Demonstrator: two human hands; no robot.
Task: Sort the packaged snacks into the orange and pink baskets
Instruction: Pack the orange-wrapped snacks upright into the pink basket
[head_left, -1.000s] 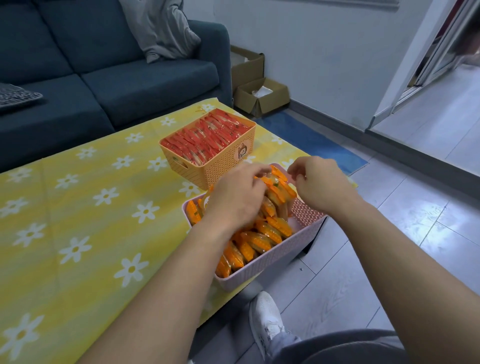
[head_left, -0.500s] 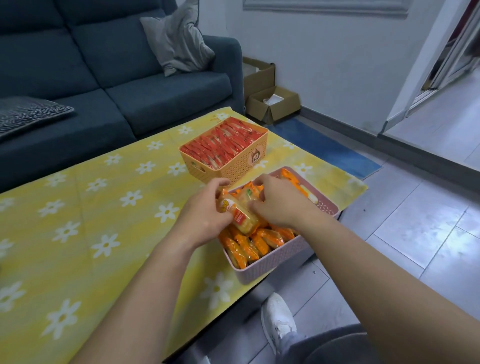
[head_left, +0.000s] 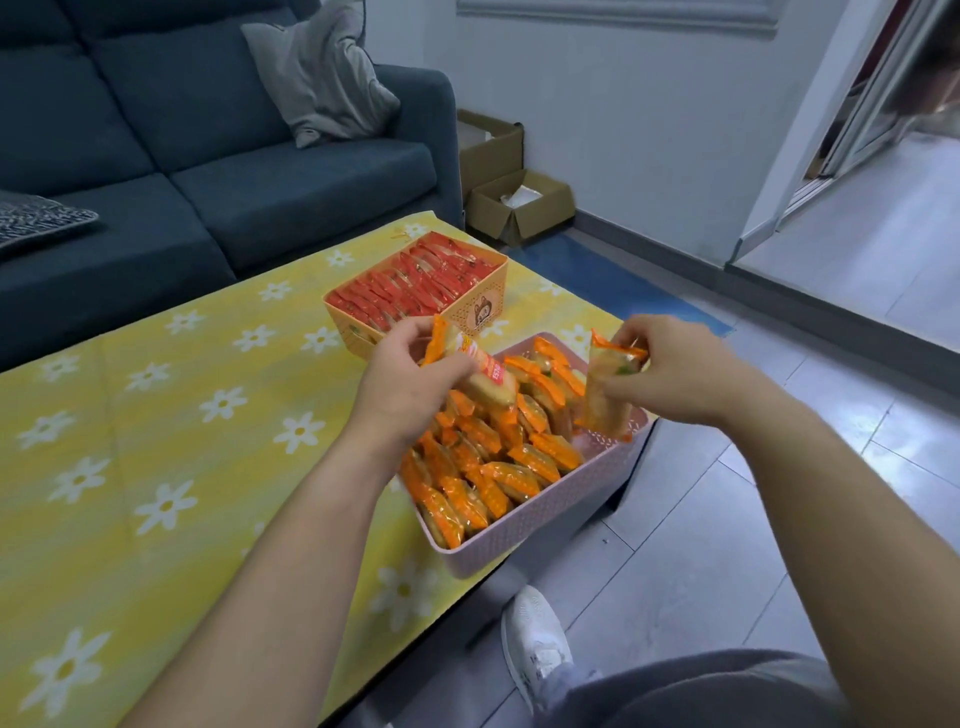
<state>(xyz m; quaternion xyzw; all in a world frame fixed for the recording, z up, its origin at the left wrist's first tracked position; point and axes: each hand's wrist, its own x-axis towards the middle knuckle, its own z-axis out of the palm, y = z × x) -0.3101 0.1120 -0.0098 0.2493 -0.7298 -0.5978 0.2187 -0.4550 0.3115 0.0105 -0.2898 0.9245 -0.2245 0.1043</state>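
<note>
Snack packet, orange-edged, gripped in your left hand; second packet pinched by your right hand, hands apart at frame centre above the pink basket of orange packets. Orange basket of red packets stands just above it in the frame, on the flowered yellow cloth.

The desk, under a yellow daisy-print cloth, carried the orange basket near its far corner and the pink basket overhanging its right edge.
</note>
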